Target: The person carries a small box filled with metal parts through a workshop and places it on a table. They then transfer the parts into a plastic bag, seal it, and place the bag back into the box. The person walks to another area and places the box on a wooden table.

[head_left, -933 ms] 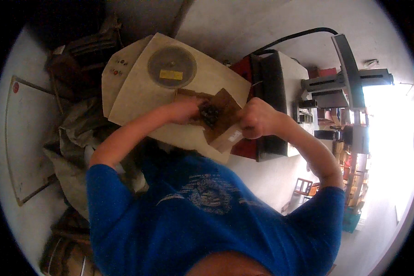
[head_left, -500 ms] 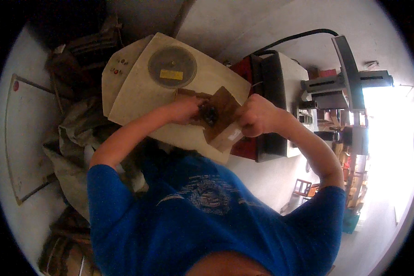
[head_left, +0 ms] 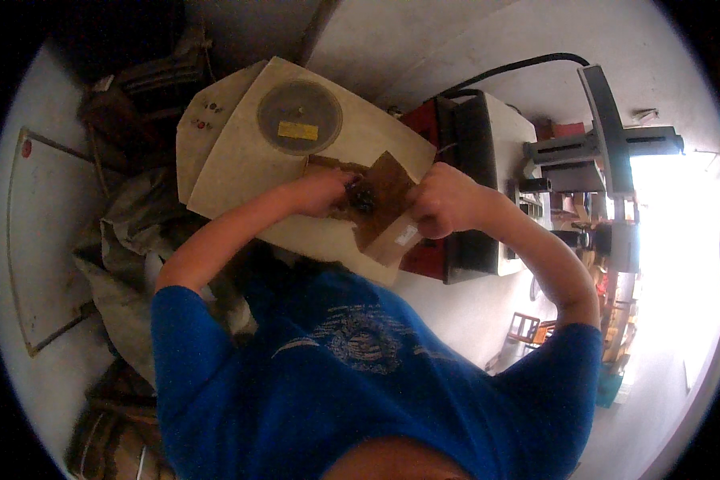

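An open brown cardboard box [head_left: 389, 178] rests tilted on the top of a cream machine housing, with its flaps up. Inside it lies a clump of small dark, shiny pieces [head_left: 364, 198], too small to name. My right hand [head_left: 448, 202] is closed on the box's right side, close to a white label on the outer wall. My left hand [head_left: 321, 192] reaches in over the left side, fingers curled beside the dark pieces. Its fingertips are partly hidden, and I cannot make out what they pinch.
The cream housing [head_left: 232, 172] carries a round dark window and a few small buttons. To its right stands a red, black and white machine [head_left: 500, 128] with a black hose [head_left: 520, 62]. A crumpled grey-green cloth [head_left: 120, 256] hangs at left, near a white framed panel [head_left: 52, 232].
Only slight shifts show: the dark pieces in the box look a little rearranged, and my left fingers have moved slightly among them. My right hand keeps its grip on the box.
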Motion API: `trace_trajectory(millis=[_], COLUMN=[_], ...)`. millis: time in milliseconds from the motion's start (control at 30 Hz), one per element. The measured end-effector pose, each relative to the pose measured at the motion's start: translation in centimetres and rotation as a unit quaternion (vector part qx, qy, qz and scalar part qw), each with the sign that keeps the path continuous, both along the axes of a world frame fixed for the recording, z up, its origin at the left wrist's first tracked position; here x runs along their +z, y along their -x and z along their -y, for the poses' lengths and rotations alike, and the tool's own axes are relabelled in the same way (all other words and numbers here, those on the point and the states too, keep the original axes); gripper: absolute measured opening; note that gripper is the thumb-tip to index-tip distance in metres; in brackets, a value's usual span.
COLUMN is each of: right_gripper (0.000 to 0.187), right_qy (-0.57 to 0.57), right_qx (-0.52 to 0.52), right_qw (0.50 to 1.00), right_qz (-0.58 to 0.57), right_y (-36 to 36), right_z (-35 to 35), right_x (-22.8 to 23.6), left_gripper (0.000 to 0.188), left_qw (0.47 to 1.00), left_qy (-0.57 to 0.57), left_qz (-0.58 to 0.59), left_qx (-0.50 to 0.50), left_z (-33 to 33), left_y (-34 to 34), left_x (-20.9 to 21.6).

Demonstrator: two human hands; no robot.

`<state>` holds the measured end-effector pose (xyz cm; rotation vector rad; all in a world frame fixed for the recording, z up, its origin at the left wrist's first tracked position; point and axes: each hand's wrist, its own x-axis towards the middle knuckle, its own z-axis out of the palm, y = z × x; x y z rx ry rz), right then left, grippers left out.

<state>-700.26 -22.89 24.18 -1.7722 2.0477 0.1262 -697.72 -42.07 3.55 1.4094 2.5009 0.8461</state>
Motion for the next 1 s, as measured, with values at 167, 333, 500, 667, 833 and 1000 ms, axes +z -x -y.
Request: trace_trajectory(millis=[167, 333, 500, 667, 833, 1000], right_gripper=[0.016, 0.016, 0.016, 0.016, 0.021, 0.015], right_qy=[0.0, -0.025, -0.024, -0.033, -0.066, -0.031], right_qx=[0.0, -0.011, -0.013, 0.007, -0.006, 0.01], right_qw=[1.0, 1.0, 1.0, 0.999, 0.998, 0.999], right_qz=[0.004, -0.002, -0.008, -0.002, -0.014, -0.031], right_y=[0.0, -0.1, -0.3, -0.4, -0.8, -1.0], right_z=[0.7, 0.8, 0.9, 0.5, 0.7, 0.4], right_x=[0.4, 0.6, 1.2, 0.7, 1.1, 1.2], left_gripper=[0.025, 0.027, 0.032, 0.036, 0.028, 0.023], left_qw=[1.0, 1.0, 0.999, 1.0, 0.999, 0.999], left_qy=[-0.002, -0.027, -0.025, 0.005, 0.03, 0.025], left_qz=[-0.013, 0.011, 0.036, 0.012, 0.04, 0.019], left_qx=[0.005, 0.009, 0.026, 0.01, 0.009, 0.005], left_z=[-0.2, 0.1, -0.2, -0.4, -0.1, -0.1], left_y=[0.1, -0.4, -0.2, -0.1, -0.3, -0.4], left_x=[-1.4, 1.1, -0.1, -0.8, 1.0, 1.0])
